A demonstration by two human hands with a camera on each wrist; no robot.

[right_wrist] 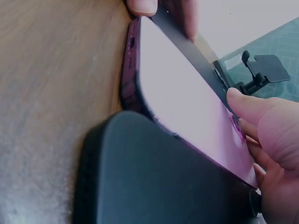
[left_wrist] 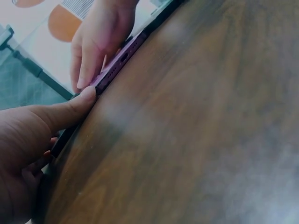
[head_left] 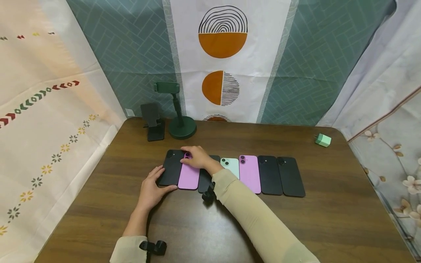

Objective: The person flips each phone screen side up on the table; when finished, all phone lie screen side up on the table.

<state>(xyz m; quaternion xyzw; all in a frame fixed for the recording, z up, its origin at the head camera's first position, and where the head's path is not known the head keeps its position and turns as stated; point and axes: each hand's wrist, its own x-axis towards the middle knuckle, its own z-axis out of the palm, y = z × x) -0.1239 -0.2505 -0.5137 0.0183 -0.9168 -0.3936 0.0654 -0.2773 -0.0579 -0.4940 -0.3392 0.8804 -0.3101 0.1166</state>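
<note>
At the left end of a row of phones lies a black phone (head_left: 171, 168), back up. My left hand (head_left: 153, 188) rests at its lower left corner, fingers along the left side and thumb against the bottom edge. Beside it lies a pink phone (head_left: 189, 177). Over its top end is my right hand (head_left: 197, 157), partly covering the camera; in the right wrist view the thumb (right_wrist: 247, 105) is extended and the other fingers are at the top edge. Another black phone (head_left: 204, 179) adjoins it, partly hidden by the right hand and wrist.
The row continues rightward with a mint phone (head_left: 230, 166), a second pink phone (head_left: 250, 175) and two black phones, (head_left: 270, 175) the nearer of them. Behind stand a black phone stand (head_left: 154, 124) and a green stand (head_left: 182, 128). A mint charger plug (head_left: 323, 140) lies far right on the wooden table (head_left: 329, 204).
</note>
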